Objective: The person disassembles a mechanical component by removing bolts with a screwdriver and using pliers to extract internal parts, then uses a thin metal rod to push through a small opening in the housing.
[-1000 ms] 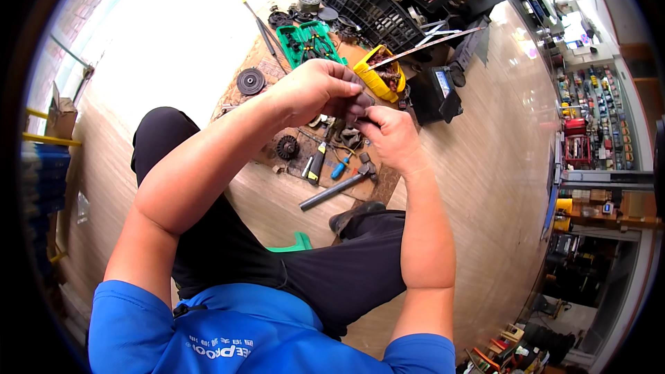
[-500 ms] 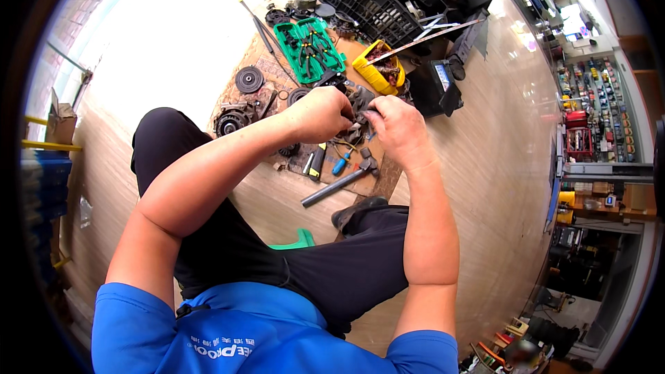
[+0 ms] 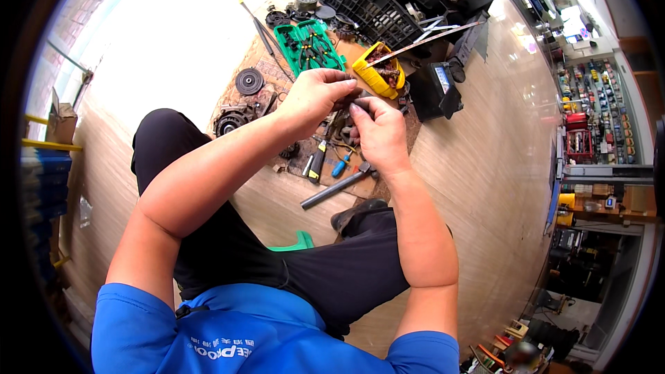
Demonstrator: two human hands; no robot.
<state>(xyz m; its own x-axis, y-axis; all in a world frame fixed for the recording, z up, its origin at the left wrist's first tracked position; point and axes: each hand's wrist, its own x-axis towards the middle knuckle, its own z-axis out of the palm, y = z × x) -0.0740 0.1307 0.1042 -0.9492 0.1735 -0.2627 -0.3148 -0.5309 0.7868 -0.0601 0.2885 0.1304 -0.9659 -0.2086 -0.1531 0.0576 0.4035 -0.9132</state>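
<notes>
My left hand [image 3: 317,102] and my right hand [image 3: 381,130] meet above the cardboard, fingertips nearly touching. Both pinch a small dark part, mostly covered by the fingers; its kind cannot be made out. Dark, greasy metal pieces lie beneath the hands, partly hidden. Just below them on the cardboard are a blue-handled screwdriver [image 3: 341,165], a black-and-yellow hand tool [image 3: 317,163] and a hammer [image 3: 338,188] with a grey handle. Beyond my left hand lies an opened green tool case [image 3: 335,61] holding pliers. A yellow container [image 3: 368,69] with reddish-brown contents is beyond my right hand.
A round dark disc [image 3: 249,81] and a grimy round machine part [image 3: 230,123] lie on the left. Black plastic crates [image 3: 370,1] stand at the back, with a black box [image 3: 433,90] right of the yellow container. A green stool edge [image 3: 298,241] shows by my legs.
Both hands have shifted; the right moved left and slightly up, the left a little upward. They are closer together, and the small dark part is raised between their fingertips.
</notes>
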